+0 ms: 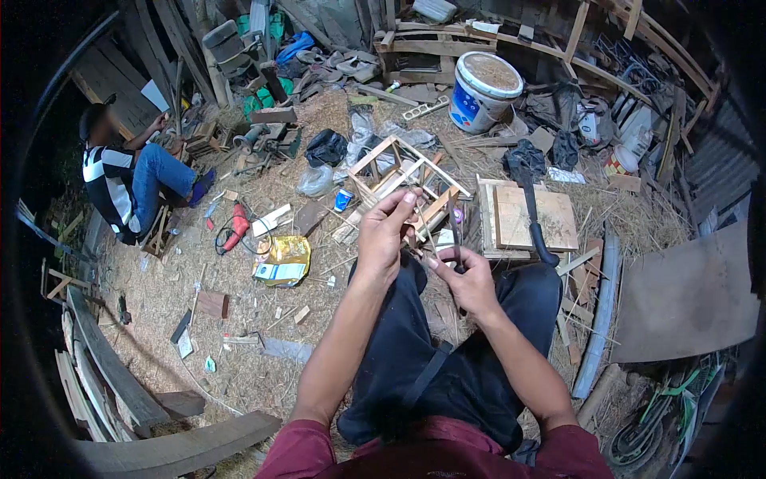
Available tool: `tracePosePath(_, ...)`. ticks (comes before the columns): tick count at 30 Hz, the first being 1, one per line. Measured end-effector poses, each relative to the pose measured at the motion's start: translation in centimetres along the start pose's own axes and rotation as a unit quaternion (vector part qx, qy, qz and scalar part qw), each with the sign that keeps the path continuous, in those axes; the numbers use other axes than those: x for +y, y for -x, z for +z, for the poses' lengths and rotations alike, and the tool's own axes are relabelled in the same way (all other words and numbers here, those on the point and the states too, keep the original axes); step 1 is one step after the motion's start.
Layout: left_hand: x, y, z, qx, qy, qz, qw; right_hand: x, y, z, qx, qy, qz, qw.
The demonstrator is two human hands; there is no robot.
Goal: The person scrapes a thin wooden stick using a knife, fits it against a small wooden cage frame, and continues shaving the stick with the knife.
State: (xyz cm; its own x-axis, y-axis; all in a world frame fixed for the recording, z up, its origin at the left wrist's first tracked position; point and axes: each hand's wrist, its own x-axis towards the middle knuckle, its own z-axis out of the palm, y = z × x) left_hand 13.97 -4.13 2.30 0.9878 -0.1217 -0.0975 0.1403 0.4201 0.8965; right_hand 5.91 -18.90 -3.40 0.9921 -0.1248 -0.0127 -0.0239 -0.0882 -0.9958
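In front of my knees, my left hand [383,235] is closed with thumb and fingers pinched on a thin wooden strip [426,227]. My right hand [469,281] is closed around a dark, narrow knife [452,223], whose blade points away from me; its thumb is close to the strip's lower end. The fingers hide part of both things. Just beyond the hands, a small wooden frame [386,190] of light slats stands on the shavings-covered ground.
To the right, a dark-handled tool [530,199] lies across a wooden board [550,219]. A white bucket [483,92] stands behind. On the left are a red power tool [236,227], a yellow bag [289,259] and a seated person [132,172]. A curved beam [191,449] lies at front left.
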Motion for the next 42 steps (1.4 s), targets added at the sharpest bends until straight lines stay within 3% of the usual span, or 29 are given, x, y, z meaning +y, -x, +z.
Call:
tracePosePath(6, 4.3, -1.2, -1.5, -0.024, -0.157, 0.165, 0.973, -1.7, -1.6, -2.8, -0.008, 0.113, -0.05, 0.992)
tracePosePath(12, 6.4, -3.0, -2.8, -0.044, -0.164, 0.214, 0.962, -2.2, -2.9, -4.8, 0.007, 0.149, -0.127, 0.981)
tracePosePath(17, 7.6, -2.5, -4.1, 0.036, -0.093, 0.183, 0.978, -3.5, -3.3, -7.0, 0.042, 0.193, -0.155, 0.968)
tracePosePath(20, 8.6, -3.8, -6.6, 0.064, -0.05, 0.217, 0.973, -4.0, -3.3, -8.8, 0.063, 0.273, -0.192, 0.94)
tracePosePath(23, 9.6, -3.2, -6.3, 0.116, -0.245, 0.351, 0.896, -4.6, -3.4, -10.4, 0.058, 0.294, -0.209, 0.931)
tracePosePath(26, 11.1, -0.8, -2.8, 0.054, -0.448, 0.444, 0.774, -5.5, -3.8, -11.8, 0.035, 0.364, -0.205, 0.908)
tracePosePath(27, 10.9, -0.7, -2.1, -0.023, -0.506, 0.475, 0.719, -6.1, -3.8, -12.1, 0.024, 0.354, -0.22, 0.909)
tracePosePath(29, 10.3, 0.3, -0.4, -0.207, -0.579, 0.392, 0.684, -7.6, -3.8, -12.5, 0.008, 0.379, -0.243, 0.893)
tracePosePath(32, 7.3, 0.4, 0.5, -0.278, -0.636, 0.265, 0.669, -8.5, -4.3, -13.3, 0.001, 0.396, -0.246, 0.885)
tracePosePath(35, 4.6, 0.7, 0.1, -0.297, -0.567, 0.134, 0.757, -9.1, -4.0, -14.1, 0.043, 0.42, -0.275, 0.864)
tracePosePath(38, 1.9, 2.0, -0.8, -0.214, -0.493, 0.042, 0.843, -9.7, -3.2, -12.7, 0.145, 0.419, -0.368, 0.818)
tracePosePath(39, 0.0, 1.9, -2.0, -0.207, -0.455, 0.041, 0.865, -9.5, -2.4, -12.2, 0.126, 0.446, -0.322, 0.825)
tracePosePath(42, -1.3, 4.3, -2.7, -0.133, -0.202, -0.181, 0.953, -6.9, 0.0, -8.2, 0.036, 0.366, -0.294, 0.882)
